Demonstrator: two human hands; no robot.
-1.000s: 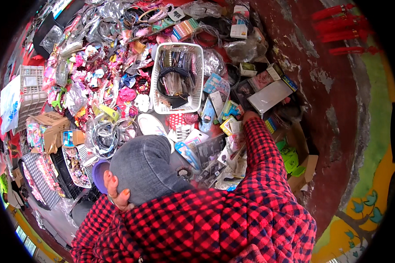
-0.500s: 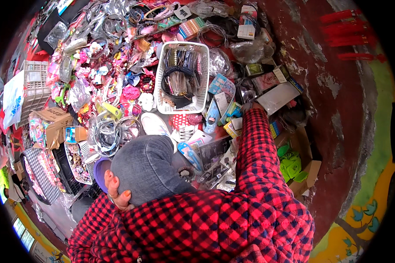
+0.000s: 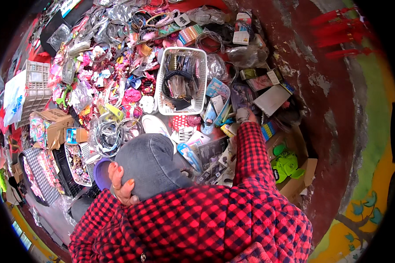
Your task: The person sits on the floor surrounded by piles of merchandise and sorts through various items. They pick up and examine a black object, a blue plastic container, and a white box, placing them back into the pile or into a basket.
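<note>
Landmark: white plastic basket (image 3: 202, 87), holding hair goods, including a black headband (image 3: 181, 73).

Left hand (image 3: 123, 184): below and left of the basket, laid over a knee in grey denim (image 3: 147, 164); fingers slightly spread, grip loose, clasping no goods that I can see.

Right hand (image 3: 251, 115): right of the basket and a little lower, extended among packets. At its fingers, a small pale grey item (image 3: 241, 114), too small to identify. Most fingers are hidden; from here I cannot tell whether the grip is wide, narrow or closed on that item.

Right of the basket, past the hand: 1 flat grey box (image 3: 272, 100), tilted against other packages.
Lower right of the basket: 1 open cardboard box (image 3: 309, 173) with lime-green toys (image 3: 287, 165).
Directly below the basket: 1 white sneaker (image 3: 153, 125); farther below, 1 blue packaged item (image 3: 189, 155).
Left of the basket, near its wall: 1 pink flower ornament (image 3: 132, 95) and 1 white flower ornament (image 3: 147, 104).
Lower left of the basket: bundled hoops (image 3: 105, 136), 1 purple tub (image 3: 102, 171) beside the knee.
Far left of the basket: 1 brown carton (image 3: 57, 127).
</note>
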